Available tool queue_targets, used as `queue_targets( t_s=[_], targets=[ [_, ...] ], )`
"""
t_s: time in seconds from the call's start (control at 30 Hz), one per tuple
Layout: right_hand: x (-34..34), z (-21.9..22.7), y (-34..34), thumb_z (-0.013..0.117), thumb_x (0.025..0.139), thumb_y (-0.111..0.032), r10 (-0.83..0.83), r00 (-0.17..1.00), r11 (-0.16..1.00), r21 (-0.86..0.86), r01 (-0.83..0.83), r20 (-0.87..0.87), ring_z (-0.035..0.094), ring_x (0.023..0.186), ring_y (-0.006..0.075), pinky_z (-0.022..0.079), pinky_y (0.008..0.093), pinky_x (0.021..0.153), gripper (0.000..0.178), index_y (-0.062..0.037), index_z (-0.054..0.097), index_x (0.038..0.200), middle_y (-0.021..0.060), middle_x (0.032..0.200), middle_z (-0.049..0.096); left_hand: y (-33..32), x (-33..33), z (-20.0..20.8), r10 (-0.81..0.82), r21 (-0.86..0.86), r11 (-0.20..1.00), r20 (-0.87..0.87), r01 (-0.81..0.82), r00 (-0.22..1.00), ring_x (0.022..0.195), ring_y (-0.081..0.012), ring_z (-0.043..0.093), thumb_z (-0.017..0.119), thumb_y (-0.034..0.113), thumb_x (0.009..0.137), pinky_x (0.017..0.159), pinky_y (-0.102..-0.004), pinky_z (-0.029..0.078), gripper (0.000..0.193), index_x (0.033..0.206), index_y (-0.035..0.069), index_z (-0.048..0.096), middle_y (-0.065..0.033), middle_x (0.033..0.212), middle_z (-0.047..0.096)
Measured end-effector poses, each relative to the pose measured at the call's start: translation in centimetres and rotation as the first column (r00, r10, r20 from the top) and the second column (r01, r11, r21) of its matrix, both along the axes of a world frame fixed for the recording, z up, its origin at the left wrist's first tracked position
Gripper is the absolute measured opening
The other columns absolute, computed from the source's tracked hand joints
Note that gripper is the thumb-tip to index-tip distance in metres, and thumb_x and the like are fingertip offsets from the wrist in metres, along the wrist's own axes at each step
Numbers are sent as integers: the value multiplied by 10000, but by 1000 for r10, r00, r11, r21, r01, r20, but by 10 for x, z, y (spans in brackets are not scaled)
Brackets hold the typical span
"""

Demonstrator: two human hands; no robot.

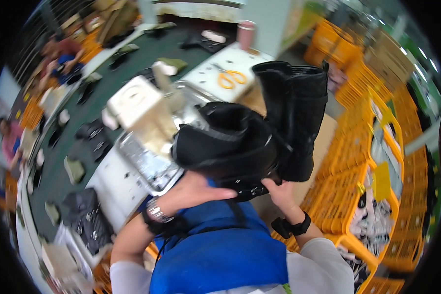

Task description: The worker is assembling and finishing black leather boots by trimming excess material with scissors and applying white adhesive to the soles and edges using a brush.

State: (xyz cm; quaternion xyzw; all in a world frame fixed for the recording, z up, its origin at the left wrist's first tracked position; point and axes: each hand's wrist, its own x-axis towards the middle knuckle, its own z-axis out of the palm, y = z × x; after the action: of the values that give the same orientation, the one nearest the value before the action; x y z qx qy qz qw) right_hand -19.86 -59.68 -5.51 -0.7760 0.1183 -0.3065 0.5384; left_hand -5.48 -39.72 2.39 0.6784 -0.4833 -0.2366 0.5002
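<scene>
In front of my body is a black boot (225, 147) with a wide open top, strapped and buckled low down. My left hand (198, 191) supports it from the near left side, thumb stretched along it and the other fingers hidden beneath. On its near right side my right hand (281, 193) grips the lower part by the buckled strap, thumb on top. A second tall black boot (299, 112) stands upright just beyond, to the right. Left of the held boot is a metal tray (147, 171) with small pieces in it, beside a blurred white box-shaped device (137, 100).
Scissors (232, 79) with orange handles lie on a white board, near a pink cup (246, 34). A green conveyor belt (63, 152) carrying shoe parts curves along the left. Stacked orange crates (338, 196) line the right. Two people (63, 59) sit beyond the belt.
</scene>
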Motion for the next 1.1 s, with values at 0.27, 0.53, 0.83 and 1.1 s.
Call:
queue_targets(
  t_s=[0.27,0.53,0.83,1.1],
  targets=[
    [64,84,47,651,724,-17,793,603,605,9,-796,88,509,1046,187,399,296,890,531,21,438,1209,114,1163,529,81,-28,-4,399,-211,800,-511,-561,761,950,-131,536,679,49,741,834,-276,444,365,1081,-2,557,-73,1057,590],
    [131,82,80,470,826,45,723,672,678,25,-735,163,591,748,115,493,240,641,192,32,551,1000,68,850,603,156,-55,-14,597,-106,673,-505,-732,623,933,-133,532,687,65,725,822,-274,444,369,1065,6,555,-53,1045,584],
    [158,150,64,640,752,-99,649,759,685,-396,-611,-48,385,515,85,337,238,473,164,27,536,733,36,569,447,274,-118,-34,765,-154,219,-586,-963,268,917,-179,567,727,76,616,841,-299,445,464,1042,-6,565,-80,1016,595],
    [184,112,96,624,788,-160,897,289,302,-14,-953,-335,294,557,56,270,239,480,295,-4,429,632,-24,562,302,237,-58,3,548,15,811,-369,-585,751,908,-151,575,813,105,568,806,-281,466,553,1054,-25,584,-93,993,623]
  ],
)
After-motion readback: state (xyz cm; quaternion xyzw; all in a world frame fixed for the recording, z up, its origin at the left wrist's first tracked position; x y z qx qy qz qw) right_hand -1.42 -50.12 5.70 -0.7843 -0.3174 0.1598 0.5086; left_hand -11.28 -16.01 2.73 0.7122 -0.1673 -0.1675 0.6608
